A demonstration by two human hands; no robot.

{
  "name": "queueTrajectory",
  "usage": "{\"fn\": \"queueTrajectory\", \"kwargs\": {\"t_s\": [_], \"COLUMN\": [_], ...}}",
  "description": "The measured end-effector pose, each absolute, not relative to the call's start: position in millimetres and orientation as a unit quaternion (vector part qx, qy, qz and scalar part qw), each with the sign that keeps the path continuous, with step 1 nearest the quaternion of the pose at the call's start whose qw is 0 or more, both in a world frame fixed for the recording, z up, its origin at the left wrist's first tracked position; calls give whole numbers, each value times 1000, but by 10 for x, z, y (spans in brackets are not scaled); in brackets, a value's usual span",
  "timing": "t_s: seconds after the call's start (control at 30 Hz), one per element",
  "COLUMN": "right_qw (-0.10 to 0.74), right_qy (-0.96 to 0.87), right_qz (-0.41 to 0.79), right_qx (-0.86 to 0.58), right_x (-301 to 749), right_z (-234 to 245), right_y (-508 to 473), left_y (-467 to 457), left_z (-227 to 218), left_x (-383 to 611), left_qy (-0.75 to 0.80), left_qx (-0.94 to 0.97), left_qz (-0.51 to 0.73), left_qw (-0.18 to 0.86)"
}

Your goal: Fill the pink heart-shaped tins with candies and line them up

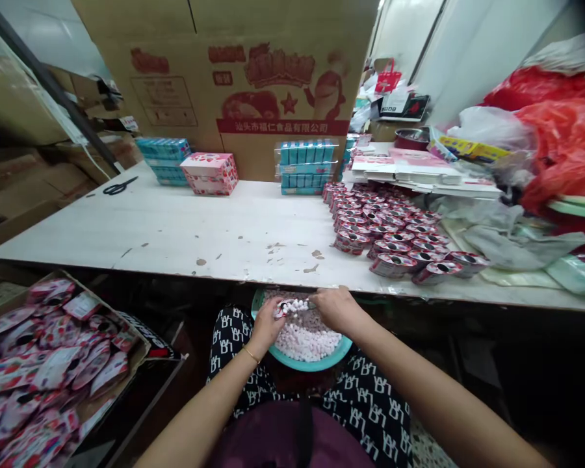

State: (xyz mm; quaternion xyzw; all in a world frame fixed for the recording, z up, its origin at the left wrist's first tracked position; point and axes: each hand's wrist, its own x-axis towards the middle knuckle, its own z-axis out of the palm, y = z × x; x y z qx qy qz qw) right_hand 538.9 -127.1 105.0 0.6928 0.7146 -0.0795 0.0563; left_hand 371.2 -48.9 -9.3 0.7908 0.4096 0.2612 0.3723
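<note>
My left hand [267,325] is closed around a small pink-and-red packet [279,309], mostly covered by the fingers. Facing it, my right hand [338,309] is closed on what looks like a spoon [312,303], its handle hidden in the fist. White pellet-like candies [297,305] lie heaped between the two hands, at the packet's mouth. Below them a turquoise basin [306,365], holding many pale pink and white candies [306,343], rests between my knees under the table edge.
On the white table [234,227], filled red packets [392,263] stand in rows at right. Blue boxes [306,169], a pink box [209,173] and scissors [120,186] lie farther back, before a large carton [283,39]. At lower left, a carton holds flat packets [53,370].
</note>
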Motion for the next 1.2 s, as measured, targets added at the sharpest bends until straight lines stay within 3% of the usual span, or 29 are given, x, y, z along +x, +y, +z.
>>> {"fn": "queueTrajectory", "kwargs": {"t_s": [0.23,0.43,0.6,0.8,0.87,1.03,1.2], "right_qw": [64,56,5,-98,-80,57,23], "right_qy": [726,612,591,641,666,689,689], "right_qz": [-25,-216,-285,-296,-256,-124,-75], "right_qx": [684,759,755,702,696,712,721], "right_x": [5426,5623,5566,5745,5682,5380,5455], "right_z": [1117,273,-178,424,703,1158,1276], "right_y": [-1338,-1462,-1499,-1490,-1456,-1410,-1547], "left_y": [-508,-439,-382,-429,-481,-579,-586], "left_z": [-211,-249,-187,-202,-192,-109,-40], "left_x": [3671,3463,3228,3264,3365,3552,3570], "left_qy": [397,417,445,431,418,389,403], "left_qx": [772,730,707,737,749,753,655], "left_qz": [291,326,321,304,307,313,323], "left_qw": [402,433,447,422,413,427,552]}}
